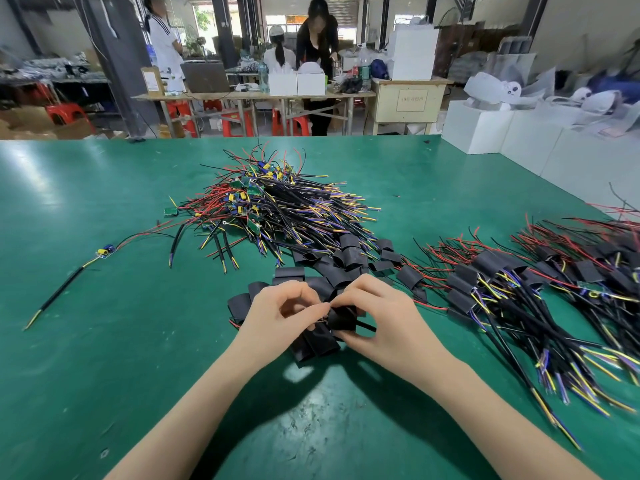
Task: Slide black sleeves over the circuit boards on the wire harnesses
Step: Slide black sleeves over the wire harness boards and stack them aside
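Note:
Both hands meet just above the green table, over a heap of loose black sleeves. My right hand grips a black sleeve, from which a black cable pokes out to the right. My left hand pinches the harness at the sleeve's left mouth; the circuit board there is hidden by fingers. A big pile of bare harnesses with green boards lies behind. Sleeved harnesses are laid out to the right.
One single harness lies stretched out at the left. White boxes stand at the table's far right corner. Beyond the table, people stand and sit at a wooden workbench with red stools under it.

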